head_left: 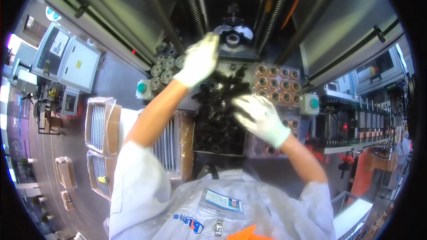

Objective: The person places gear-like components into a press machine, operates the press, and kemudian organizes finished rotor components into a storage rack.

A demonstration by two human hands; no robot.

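Observation:
My left hand [199, 62], in a white glove, is raised at the near left side of the press fixture [232, 39], which has a ring-shaped centre. Its fingers are smeared by motion, and whether anything is in them does not show. Over the right side of a heap of black toothed parts [216, 126] is my right hand [260, 117], also gloved. Its fingers and thumb point left and stand apart, with dark parts visible between them; I make out nothing held. Grey gears [165, 68] lie piled beyond my left forearm.
Clear trays of copper-coloured ring parts [275, 84] stand right of the heap. Green push buttons [141, 87] [314, 103] flank the work area. Coil springs [192, 4] and bars rise around the press. Cartons of metal rods [171, 146] sit at the left.

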